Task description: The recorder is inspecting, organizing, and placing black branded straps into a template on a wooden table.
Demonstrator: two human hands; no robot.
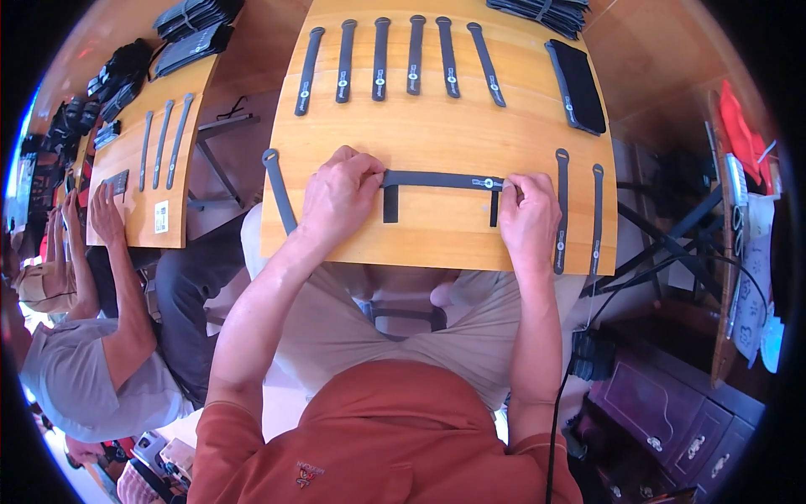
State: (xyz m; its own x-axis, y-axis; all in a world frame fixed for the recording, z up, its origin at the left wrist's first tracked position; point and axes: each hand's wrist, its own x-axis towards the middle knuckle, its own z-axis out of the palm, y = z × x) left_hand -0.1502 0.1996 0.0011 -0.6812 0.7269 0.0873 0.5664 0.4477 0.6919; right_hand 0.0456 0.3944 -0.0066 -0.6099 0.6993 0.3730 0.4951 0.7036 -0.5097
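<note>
A dark grey cable strap (445,180) with a small pale print is stretched crosswise above the near part of the table. At its left end, the fingers of my left hand (342,191) are pinched on it. My right hand (531,214) grips the other end between thumb and fingers. Two short black strips, a left strip (390,204) and a right strip (494,210), extend toward me from beneath the strap's ends; whether they are joined to it I cannot tell. Left of my left hand lies a loose strap (279,189); beyond my right hand lies another strap (562,210).
Several straps (380,59) lie in a row across the far part of the wooden table (361,134). A black strap bundle (575,86) and a dark stack (541,15) sit at the far right. On the left, a person (109,353) works at another table (134,223).
</note>
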